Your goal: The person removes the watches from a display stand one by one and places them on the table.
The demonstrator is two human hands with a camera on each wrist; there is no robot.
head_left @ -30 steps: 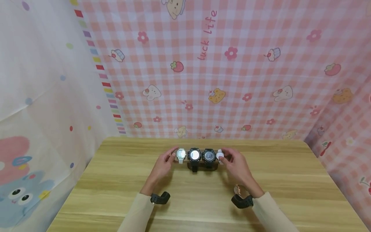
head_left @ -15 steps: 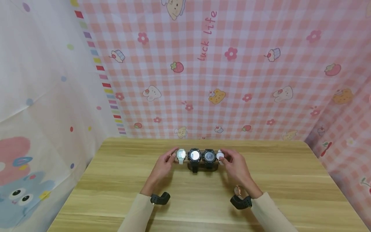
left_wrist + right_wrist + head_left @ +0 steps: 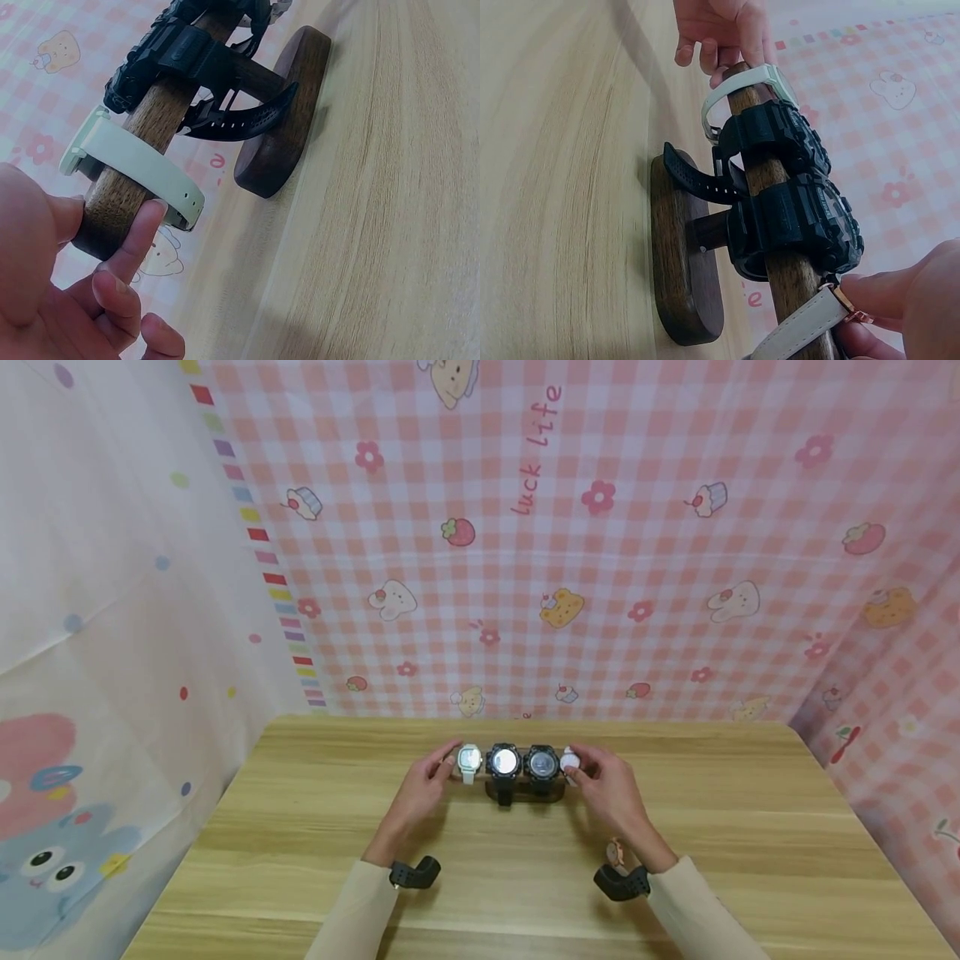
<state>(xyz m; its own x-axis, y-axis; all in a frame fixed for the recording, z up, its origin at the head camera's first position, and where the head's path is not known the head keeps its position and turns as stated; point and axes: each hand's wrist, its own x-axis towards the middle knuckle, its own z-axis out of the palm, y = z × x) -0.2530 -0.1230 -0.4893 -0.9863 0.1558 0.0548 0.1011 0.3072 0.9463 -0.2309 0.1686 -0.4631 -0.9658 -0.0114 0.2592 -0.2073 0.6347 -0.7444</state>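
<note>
A dark wooden watch stand (image 3: 109, 214) holds a row of watches on its crossbar. At the left end, my left hand (image 3: 422, 789) pinches the bar between thumb and index finger, beside a pale watch (image 3: 469, 760) with a squarish case. Two chunky black watches (image 3: 503, 762) sit side by side in the middle, one with a strap end hanging loose. My right hand (image 3: 613, 789) pinches a round watch with a white stitched strap (image 3: 806, 326) and rose-gold fittings at the bar's right end. My fingers partly cover its case.
A rose-gold watch (image 3: 615, 853) lies on the wooden table (image 3: 300, 835), partly hidden by the right wrist's black camera band (image 3: 624, 882). The stand's rounded base (image 3: 679, 300) rests on the table. A pink checked cloth (image 3: 525, 568) hangs behind the table's far edge.
The right wrist has shifted very slightly to the left. Both hands keep their hold, and the stand stays in place.
</note>
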